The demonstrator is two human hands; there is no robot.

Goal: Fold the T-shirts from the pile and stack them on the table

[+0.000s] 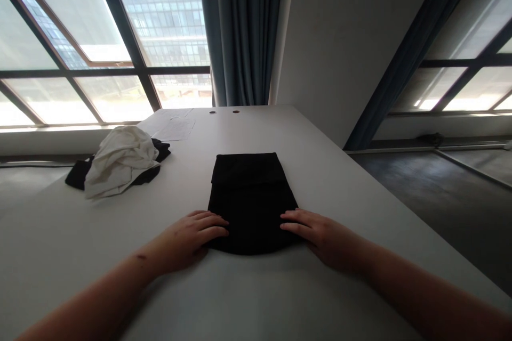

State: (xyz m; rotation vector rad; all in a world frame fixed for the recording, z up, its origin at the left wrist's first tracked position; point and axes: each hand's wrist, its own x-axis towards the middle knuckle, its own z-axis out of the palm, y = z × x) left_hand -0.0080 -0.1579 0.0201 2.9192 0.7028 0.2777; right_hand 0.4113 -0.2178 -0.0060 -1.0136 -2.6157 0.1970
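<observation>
A folded black garment lies flat in the middle of the white table. My left hand rests palm down at the garment's near left corner, fingers stretched out and touching the cloth. My right hand lies flat at the near right corner, its fingers also extended onto the fabric. Neither hand grips anything.
A crumpled white cloth lies on top of a dark garment at the table's left. A sheet of paper sits further back. Two round holes mark the far end. Windows and a curtain stand behind.
</observation>
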